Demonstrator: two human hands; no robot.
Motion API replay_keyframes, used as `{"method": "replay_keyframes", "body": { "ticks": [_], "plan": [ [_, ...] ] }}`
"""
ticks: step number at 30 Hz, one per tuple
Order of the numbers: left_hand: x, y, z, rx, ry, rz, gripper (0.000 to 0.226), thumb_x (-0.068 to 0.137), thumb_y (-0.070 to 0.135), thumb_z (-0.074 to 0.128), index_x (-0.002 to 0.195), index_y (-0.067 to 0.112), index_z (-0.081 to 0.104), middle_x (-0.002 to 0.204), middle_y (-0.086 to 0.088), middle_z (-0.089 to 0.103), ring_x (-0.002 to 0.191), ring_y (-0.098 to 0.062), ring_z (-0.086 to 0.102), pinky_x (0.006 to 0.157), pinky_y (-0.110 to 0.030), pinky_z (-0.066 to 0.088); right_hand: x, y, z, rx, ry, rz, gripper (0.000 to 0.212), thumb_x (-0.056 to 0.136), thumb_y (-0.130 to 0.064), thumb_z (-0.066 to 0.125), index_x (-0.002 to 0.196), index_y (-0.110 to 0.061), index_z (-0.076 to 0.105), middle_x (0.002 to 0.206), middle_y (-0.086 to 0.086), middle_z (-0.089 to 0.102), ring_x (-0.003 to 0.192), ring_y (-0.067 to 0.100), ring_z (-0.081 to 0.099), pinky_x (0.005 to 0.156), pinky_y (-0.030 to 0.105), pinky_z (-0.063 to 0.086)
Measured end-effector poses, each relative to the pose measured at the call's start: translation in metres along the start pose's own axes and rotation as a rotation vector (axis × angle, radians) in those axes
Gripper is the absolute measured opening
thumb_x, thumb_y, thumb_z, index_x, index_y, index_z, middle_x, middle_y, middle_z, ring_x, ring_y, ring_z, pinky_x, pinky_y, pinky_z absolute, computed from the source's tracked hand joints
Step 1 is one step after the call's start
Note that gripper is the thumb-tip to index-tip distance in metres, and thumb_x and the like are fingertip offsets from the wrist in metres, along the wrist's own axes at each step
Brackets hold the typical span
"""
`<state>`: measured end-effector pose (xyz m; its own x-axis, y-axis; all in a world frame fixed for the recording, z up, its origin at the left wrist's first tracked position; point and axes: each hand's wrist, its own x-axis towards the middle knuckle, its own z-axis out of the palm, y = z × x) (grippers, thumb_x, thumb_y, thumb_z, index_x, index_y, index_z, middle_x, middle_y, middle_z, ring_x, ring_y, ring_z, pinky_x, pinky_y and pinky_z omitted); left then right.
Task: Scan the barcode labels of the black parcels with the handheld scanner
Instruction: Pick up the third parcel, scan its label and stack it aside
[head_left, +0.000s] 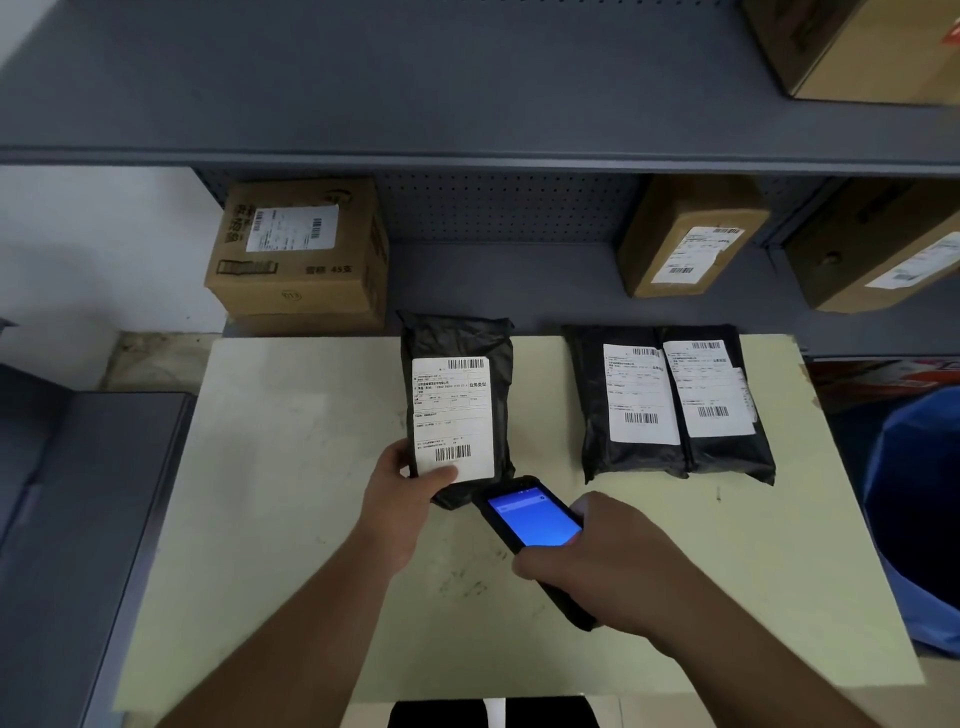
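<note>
My left hand (402, 499) grips the near end of a black parcel (498, 364), tilting it up so its white barcode label (452, 415) faces me. My right hand (597, 561) holds the black handheld scanner (535, 519), its blue screen lit and its top end close under the parcel's lower edge. Two more black parcels (592, 395) (748, 457) lie side by side on the pale table (291, 467) to the right, labels up.
Grey metal shelving (467, 93) rises behind the table with cardboard boxes (301, 254) (685, 234) on it. A blue bin (914, 509) stands at the right edge of the table. A grey cabinet surface (78, 493) sits at the left.
</note>
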<state>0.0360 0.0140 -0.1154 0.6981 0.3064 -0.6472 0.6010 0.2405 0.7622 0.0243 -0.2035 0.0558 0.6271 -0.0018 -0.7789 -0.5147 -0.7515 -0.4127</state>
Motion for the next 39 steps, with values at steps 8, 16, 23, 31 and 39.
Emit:
{"method": "replay_keyframes", "body": {
  "ticks": [8, 16, 23, 31, 39],
  "plan": [
    [-0.0061, -0.0021, -0.0061, -0.004, 0.011, 0.009, 0.069, 0.062, 0.011, 0.083, 0.128, 0.015, 0.063, 0.119, -0.005, 0.078, 0.106, -0.031, 0.077, 0.095, -0.058, 0.061, -0.0048, -0.0003, 0.0076, 0.01, -0.018, -0.005, 0.049, 0.069, -0.049, 0.082, 0.102, -0.018, 0.064, 0.082, -0.003, 0.068, 0.059, 0.013, 0.06, 0.059, 0.028, 0.046],
    [-0.008, -0.002, -0.0047, -0.044, 0.007, 0.006, 0.068, 0.064, 0.008, 0.082, 0.128, 0.014, 0.062, 0.118, -0.004, 0.079, 0.101, -0.026, 0.079, 0.092, -0.047, 0.062, -0.0049, 0.0017, 0.0084, 0.01, -0.022, -0.01, 0.049, 0.069, -0.052, 0.083, 0.099, -0.017, 0.065, 0.079, -0.005, 0.065, 0.061, 0.013, 0.06, 0.059, 0.028, 0.046],
    [-0.008, -0.0016, -0.0038, -0.019, 0.007, 0.002, 0.062, 0.073, -0.001, 0.082, 0.129, 0.014, 0.061, 0.119, -0.005, 0.078, 0.109, -0.028, 0.076, 0.099, -0.051, 0.06, -0.0089, -0.0002, 0.0084, 0.026, -0.022, -0.013, 0.052, 0.069, -0.054, 0.083, 0.101, -0.018, 0.064, 0.085, -0.002, 0.068, 0.065, 0.015, 0.062, 0.062, 0.03, 0.048],
    [-0.01, 0.0019, -0.0035, -0.016, 0.005, 0.021, 0.07, 0.062, 0.01, 0.082, 0.128, 0.016, 0.061, 0.12, -0.005, 0.078, 0.108, -0.031, 0.076, 0.096, -0.056, 0.061, -0.0098, -0.0021, 0.0091, 0.056, -0.009, -0.009, 0.048, 0.068, -0.048, 0.083, 0.099, -0.017, 0.063, 0.08, -0.004, 0.065, 0.06, 0.014, 0.058, 0.058, 0.028, 0.046],
    [-0.0079, 0.0026, 0.0001, -0.005, -0.013, 0.039, 0.07, 0.061, 0.013, 0.085, 0.128, 0.016, 0.063, 0.119, -0.005, 0.079, 0.106, -0.031, 0.077, 0.097, -0.057, 0.06, -0.0074, 0.0005, 0.0021, 0.087, -0.003, -0.013, 0.05, 0.068, -0.048, 0.083, 0.101, -0.017, 0.064, 0.079, -0.004, 0.067, 0.06, 0.014, 0.06, 0.061, 0.03, 0.049]
  ]
}}
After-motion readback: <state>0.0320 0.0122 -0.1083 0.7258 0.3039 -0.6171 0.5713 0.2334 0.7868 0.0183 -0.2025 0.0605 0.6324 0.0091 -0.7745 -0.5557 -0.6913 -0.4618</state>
